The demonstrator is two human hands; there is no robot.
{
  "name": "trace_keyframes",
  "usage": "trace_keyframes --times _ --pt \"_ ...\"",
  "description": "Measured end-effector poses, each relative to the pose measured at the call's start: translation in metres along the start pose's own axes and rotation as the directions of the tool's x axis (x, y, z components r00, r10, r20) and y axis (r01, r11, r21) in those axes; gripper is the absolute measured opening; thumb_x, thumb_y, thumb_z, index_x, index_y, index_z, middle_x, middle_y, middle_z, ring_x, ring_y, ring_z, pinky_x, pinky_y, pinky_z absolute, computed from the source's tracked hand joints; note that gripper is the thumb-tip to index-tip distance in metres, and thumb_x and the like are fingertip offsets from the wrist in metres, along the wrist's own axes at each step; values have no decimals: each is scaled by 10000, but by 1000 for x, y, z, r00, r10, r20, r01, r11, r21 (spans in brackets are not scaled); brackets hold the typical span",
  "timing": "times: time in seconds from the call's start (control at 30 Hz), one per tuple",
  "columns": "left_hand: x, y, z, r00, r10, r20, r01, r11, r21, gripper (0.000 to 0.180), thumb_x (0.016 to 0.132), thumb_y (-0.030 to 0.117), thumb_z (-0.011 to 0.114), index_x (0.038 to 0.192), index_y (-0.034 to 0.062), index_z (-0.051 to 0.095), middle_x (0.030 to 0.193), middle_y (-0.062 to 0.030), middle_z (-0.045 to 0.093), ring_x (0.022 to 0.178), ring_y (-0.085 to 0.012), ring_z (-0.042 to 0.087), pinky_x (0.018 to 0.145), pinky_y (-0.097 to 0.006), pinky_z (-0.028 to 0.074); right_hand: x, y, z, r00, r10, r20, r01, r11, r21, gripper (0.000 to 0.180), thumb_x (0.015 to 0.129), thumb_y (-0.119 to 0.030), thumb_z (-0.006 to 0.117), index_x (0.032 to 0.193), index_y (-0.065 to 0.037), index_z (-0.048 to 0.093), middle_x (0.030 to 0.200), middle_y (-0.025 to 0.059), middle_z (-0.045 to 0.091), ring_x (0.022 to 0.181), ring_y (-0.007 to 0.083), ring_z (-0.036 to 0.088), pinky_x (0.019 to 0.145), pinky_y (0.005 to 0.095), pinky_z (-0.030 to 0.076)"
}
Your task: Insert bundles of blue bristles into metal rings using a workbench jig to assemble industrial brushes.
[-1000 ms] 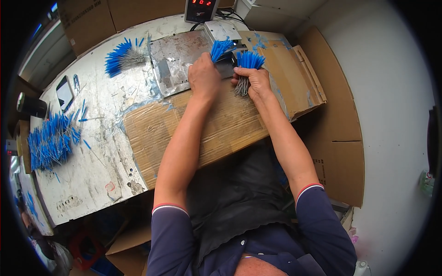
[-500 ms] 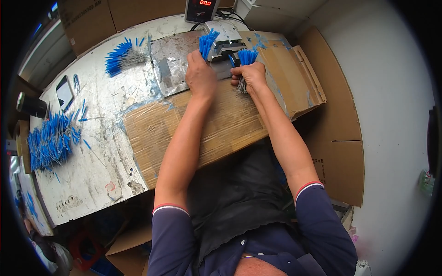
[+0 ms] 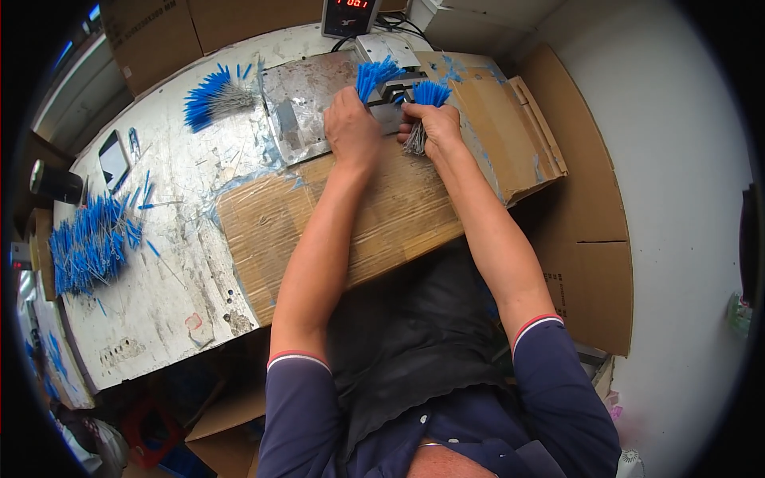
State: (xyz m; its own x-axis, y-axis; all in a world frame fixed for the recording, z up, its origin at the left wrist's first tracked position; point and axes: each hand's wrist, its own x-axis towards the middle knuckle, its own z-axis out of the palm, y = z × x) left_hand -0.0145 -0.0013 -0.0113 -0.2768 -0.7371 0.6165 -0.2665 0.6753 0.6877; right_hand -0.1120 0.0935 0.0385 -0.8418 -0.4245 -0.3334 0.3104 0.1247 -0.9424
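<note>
My left hand is closed around a bundle of thin wire pieces with blue ends, which fan out above its fingers and lean right. My right hand grips a second bundle of blue-ended wire pieces, blue ends up and grey wires hanging below the fingers. Between and just beyond the hands sits a small metal device with a dark front part. My right fingertips are close to that front part; whether they touch it I cannot tell.
A box with a red digital display stands behind the device. To the left lie a fanned pile of blue-ended wires, a larger heap, a phone and a dark cylinder. Flattened cardboard covers the table's front edge.
The bundle in my left hand has tilted and spread to the right, toward the device. My right hand stays in nearly the same place. The display's reading has changed.
</note>
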Motion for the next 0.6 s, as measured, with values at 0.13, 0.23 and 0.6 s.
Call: trace_keyframes --times 0.13,0.23,0.6 --pt "-2 3 0 995 -4 96 -1 999 51 118 849 40 617 955 40 565 900 -181 657 853 -427 626 761 -511 467 -5 6 -11 997 -41 64 29 985 168 146 807 8 739 866 102 645 758 170 659 557 251 656 486 374 599" --pt "-2 3 -1 993 27 116 -32 999 41 123 844 51 624 955 40 573 874 -189 666 820 -428 642 737 -518 482 -5 10 -13 993 -86 77 68 974 217 135 800 25 741 864 100 649 761 163 662 565 245 659 497 373 614" --pt "-2 4 -3 977 28 210 -36 999 36 138 830 37 616 965 28 590 892 -204 673 848 -418 661 743 -506 505 -5 12 -23 991 -27 130 1 980 199 166 797 26 774 915 66 665 807 159 690 682 255 705 558 388 635"
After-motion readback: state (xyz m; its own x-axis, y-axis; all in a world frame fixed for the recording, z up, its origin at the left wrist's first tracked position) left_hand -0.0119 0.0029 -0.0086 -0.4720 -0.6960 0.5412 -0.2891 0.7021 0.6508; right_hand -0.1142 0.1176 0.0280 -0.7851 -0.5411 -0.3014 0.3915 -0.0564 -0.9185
